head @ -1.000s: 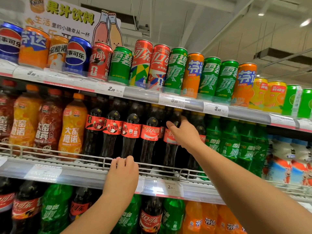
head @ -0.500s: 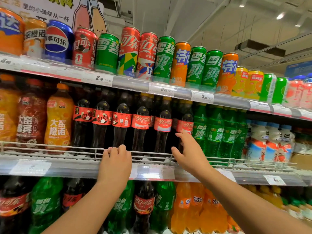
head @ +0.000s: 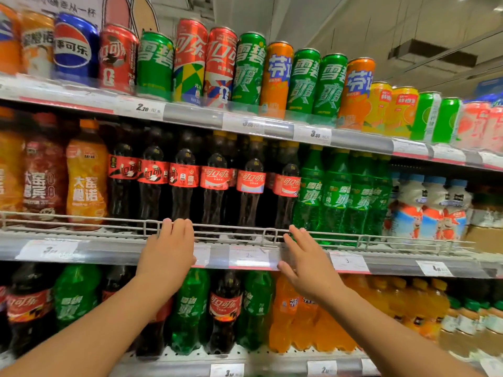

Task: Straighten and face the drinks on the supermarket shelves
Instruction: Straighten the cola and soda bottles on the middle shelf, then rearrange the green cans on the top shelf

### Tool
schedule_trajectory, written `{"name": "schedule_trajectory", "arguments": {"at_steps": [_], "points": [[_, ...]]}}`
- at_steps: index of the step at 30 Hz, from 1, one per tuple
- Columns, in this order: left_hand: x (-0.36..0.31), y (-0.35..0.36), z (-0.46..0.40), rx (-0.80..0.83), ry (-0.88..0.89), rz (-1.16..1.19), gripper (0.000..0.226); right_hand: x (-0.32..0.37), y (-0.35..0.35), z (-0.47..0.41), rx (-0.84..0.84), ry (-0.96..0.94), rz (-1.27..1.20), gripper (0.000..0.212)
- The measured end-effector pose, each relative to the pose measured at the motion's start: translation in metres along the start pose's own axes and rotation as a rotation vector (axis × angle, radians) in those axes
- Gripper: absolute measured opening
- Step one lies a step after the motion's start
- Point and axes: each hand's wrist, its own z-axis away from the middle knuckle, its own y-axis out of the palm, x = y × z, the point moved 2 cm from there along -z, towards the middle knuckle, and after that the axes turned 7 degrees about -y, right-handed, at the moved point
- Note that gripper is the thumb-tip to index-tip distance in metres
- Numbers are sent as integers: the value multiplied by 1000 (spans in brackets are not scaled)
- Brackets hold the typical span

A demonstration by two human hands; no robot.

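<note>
Both hands, left hand [head: 168,248] and right hand [head: 307,263], rest open-fingered against the wire rail [head: 231,229] below cola bottles [head: 217,183].

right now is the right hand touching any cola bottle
Apart. The head view shows the right hand open below the wire rail, the cola bottles standing above it.

Mid shelf front row: 6 dark plastic cola bottles w/ red labels [head: 217,183], 3 green plastic soda bottles [head: 337,197], 3 white cartoon-print bottles [head: 432,210]; 2 hands [head: 167,254].
</note>
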Motion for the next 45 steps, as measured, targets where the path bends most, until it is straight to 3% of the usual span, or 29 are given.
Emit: {"name": "schedule_trajectory", "arguments": {"at_steps": [4, 6, 11, 14, 22, 27, 31, 35, 39, 45], "points": [[-10, -20, -2, 34, -3, -45, 68, -18, -39, -2, 86, -122, -37, 66], [-24, -47, -8, -25, 30, -25, 66, -38, -80, -9, -19, -162, -63, 56], [-67, -140, -49, -390, 174, 102, 55, -94, -177, -42, -376, -169, -114, 36], [-82, -175, -76, -462, 156, 99, 59, -112, -198, -66, -469, -159, -59, 41], [-86, -178, -114, -431, 49, 146, 48, -116, -180, -82, -558, -169, 305, 53], [-85, -181, -120, -442, -13, 129, 28, -113, -175, -84, -530, -119, 321, 58], [-91, -196, -129, -401, -73, 122, 17, -110, -194, -85, -467, -119, 274, 47], [-97, -207, -138, -354, -141, 118, 16, -130, -256, -112, -558, -36, -60, 31], [-94, -203, -138, -361, -137, 112, 16, -138, -306, -148, -722, 82, -159, 37], [-93, -198, -137, -397, -101, 91, 20, -130, -317, -184, -659, 127, -98, 52]]}}
